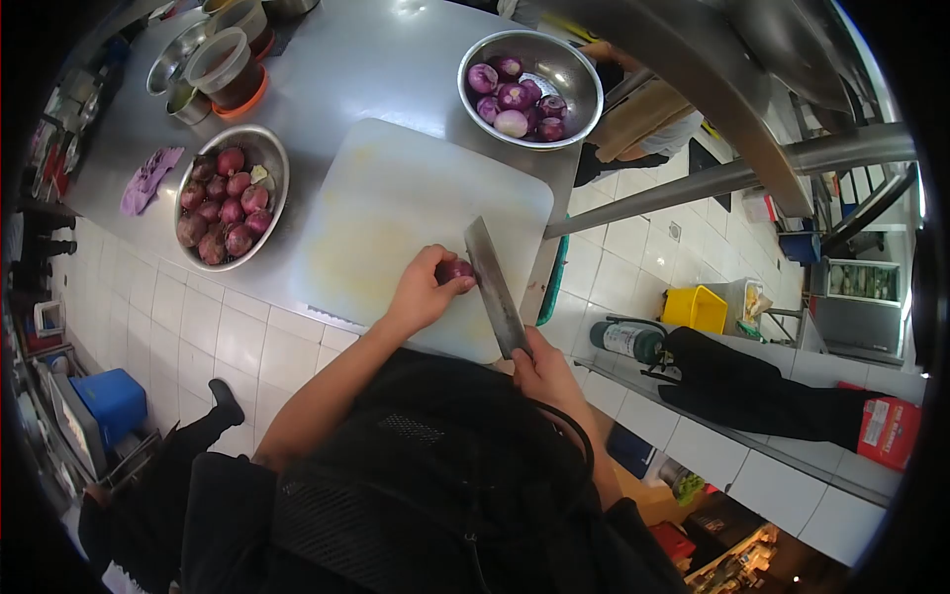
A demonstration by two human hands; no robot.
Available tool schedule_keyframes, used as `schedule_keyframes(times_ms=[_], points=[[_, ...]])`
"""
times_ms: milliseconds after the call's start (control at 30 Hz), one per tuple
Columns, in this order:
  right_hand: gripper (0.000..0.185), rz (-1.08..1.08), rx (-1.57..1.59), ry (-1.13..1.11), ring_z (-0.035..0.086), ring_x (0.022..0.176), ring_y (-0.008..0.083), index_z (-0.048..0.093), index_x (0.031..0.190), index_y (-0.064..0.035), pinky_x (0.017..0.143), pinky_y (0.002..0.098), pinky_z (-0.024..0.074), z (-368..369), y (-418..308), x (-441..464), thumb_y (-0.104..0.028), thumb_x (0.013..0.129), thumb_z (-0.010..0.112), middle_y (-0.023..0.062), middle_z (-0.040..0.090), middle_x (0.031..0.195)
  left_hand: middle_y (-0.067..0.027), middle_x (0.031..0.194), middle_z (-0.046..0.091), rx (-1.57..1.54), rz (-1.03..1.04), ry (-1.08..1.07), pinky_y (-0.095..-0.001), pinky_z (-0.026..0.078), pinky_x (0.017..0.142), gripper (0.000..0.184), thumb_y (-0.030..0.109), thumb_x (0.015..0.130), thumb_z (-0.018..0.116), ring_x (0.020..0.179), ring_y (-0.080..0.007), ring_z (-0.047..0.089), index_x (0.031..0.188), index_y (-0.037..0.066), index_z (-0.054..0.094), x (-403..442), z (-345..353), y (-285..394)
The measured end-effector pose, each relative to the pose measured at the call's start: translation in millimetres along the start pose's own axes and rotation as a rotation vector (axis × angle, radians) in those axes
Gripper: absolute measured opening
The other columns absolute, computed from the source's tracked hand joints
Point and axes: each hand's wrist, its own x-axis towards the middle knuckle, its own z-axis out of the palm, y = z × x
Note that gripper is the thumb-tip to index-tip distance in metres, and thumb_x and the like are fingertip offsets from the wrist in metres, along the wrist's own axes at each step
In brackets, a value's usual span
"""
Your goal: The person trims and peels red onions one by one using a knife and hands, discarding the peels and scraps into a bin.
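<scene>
My left hand (429, 291) is closed around a red onion (456, 272) above the white cutting board (396, 198). In my right hand (541, 370) is the handle of a cleaver (495, 287), its broad blade pointing away from me. The blade lies right beside the onion; whether it touches or cuts into it I cannot tell. A metal bowl (281, 188) of unpeeled red onions (231, 210) stands left of the board. Beyond the board's far right corner, another metal bowl (592, 94) holds peeled purple onions (515, 96).
A purple cloth (150, 181) and plastic tubs (224, 69) with dark contents lie at the table's far left. A metal bar (732, 178) runs along the right. Yellow bin (695, 309) and green gas cylinder (627, 339) stand right. Another person's leg (203, 421) shows at left.
</scene>
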Motion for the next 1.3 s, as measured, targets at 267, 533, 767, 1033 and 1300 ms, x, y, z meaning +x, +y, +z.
schedule_keyframes(times_ms=[267, 533, 767, 1033, 1300], points=[[0.026, -0.001, -0.098, -0.025, 0.061, 0.085, 0.0527, 0.050, 0.119, 0.0016, 0.075, 0.0573, 0.0447, -8, -24, 4, -0.014, 0.099, 0.048, 0.0336, 0.063, 0.085, -0.0146, 0.095, 0.060, -0.011, 0.022, 0.001, -0.0395, 0.050, 0.076, 0.039, 0.020, 0.080, 0.085, 0.084, -0.0295, 0.060, 0.102, -0.001, 0.060, 1, 1, 0], [0.027, 0.043, -0.107, -0.071, 0.063, 0.085, 0.0516, 0.049, 0.119, 0.0004, 0.076, 0.0575, 0.0459, -16, -34, 10, -0.016, 0.098, 0.049, 0.0334, 0.063, 0.084, -0.0163, 0.096, 0.059, 0.005, 0.048, 0.000, -0.0404, 0.050, 0.077, 0.038, 0.020, 0.081, 0.084, 0.084, -0.0319, 0.060, 0.101, 0.000, 0.059, 1, 1, -1], [0.041, -0.157, -0.218, 0.277, 0.064, 0.089, 0.0538, 0.040, 0.136, 0.0015, 0.079, 0.0620, 0.0482, 63, 3, 109, -0.012, 0.098, 0.049, 0.0342, 0.066, 0.093, -0.0131, 0.099, 0.065, 0.101, 0.093, -0.030, -0.0361, 0.052, 0.082, 0.036, 0.015, 0.083, 0.081, 0.089, -0.0240, 0.062, 0.110, 0.001, 0.061, 2, -3, 2], [0.042, -0.128, -0.185, 0.331, 0.064, 0.090, 0.0536, 0.041, 0.136, 0.0005, 0.080, 0.0612, 0.0485, 64, 9, 108, -0.013, 0.098, 0.051, 0.0346, 0.066, 0.093, -0.0176, 0.130, 0.058, 0.494, 0.283, 0.018, -0.0444, 0.050, 0.097, 0.035, 0.013, 0.086, 0.067, 0.110, -0.0374, 0.057, 0.120, 0.005, 0.066, -22, -44, 10], [0.044, -0.149, -0.264, 0.273, 0.065, 0.082, 0.0513, 0.047, 0.140, -0.0070, 0.075, 0.0570, 0.0501, 16, 34, 58, -0.014, 0.097, 0.054, 0.0323, 0.066, 0.088, -0.0146, 0.120, 0.065, 0.569, 0.063, -0.005, -0.0423, 0.052, 0.094, 0.045, 0.011, 0.081, 0.075, 0.103, -0.0352, 0.063, 0.123, 0.005, 0.061, -26, -44, 28]])
